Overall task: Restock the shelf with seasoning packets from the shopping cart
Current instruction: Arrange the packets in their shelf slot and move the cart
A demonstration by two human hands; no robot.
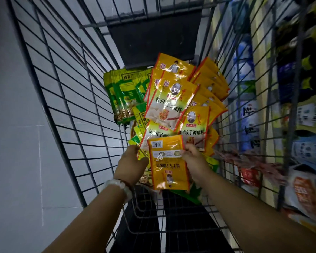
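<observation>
I look down into a wire shopping cart (67, 92) holding several seasoning packets. Yellow packets (173, 99) are piled at the middle and right, and green packets (122, 95) lie at the left of the pile. My right hand (194, 159) pinches the right edge of one yellow packet (167, 168), which hangs back side up with its barcode showing. My left hand (133, 165) is at that packet's left edge, fingers reaching under the pile; its grip is hidden.
Store shelves (274, 110) with blurred blue, white and orange packages run along the right, outside the cart wall. Pale floor tiles (13, 143) lie to the left. A dark flap (153, 39) closes the cart's far end.
</observation>
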